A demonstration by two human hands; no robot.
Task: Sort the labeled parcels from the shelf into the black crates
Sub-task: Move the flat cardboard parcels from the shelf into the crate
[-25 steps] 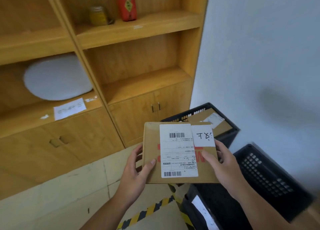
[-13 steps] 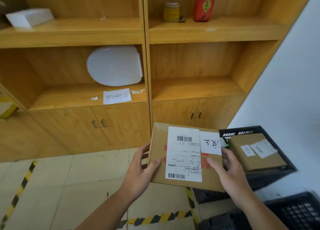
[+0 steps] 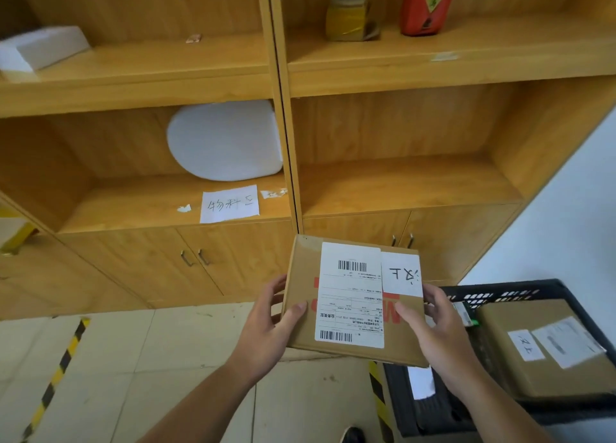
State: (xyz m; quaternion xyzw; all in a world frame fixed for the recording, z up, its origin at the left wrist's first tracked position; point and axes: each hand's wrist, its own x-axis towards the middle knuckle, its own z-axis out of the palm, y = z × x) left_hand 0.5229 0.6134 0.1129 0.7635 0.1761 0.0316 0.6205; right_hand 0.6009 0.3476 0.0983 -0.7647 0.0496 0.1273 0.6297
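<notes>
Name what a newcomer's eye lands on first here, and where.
A flat cardboard parcel with a barcode label, gripped by the left hand and right hand, fills the centre foreground. At lower right, a black crate holds a second parcel. Behind, a white oval object stands in the left middle shelf bay.

Handwritten 物料区 on a paper sign [image 3: 229, 204] on the shelf [image 3: 133, 206], frame centre. Handwritten 汉上, upside down, on a slip [image 3: 401, 274] on the held parcel [image 3: 301, 276], lower centre; barcoded shipping label [image 3: 350, 296] beside it, print too small to read.
</notes>
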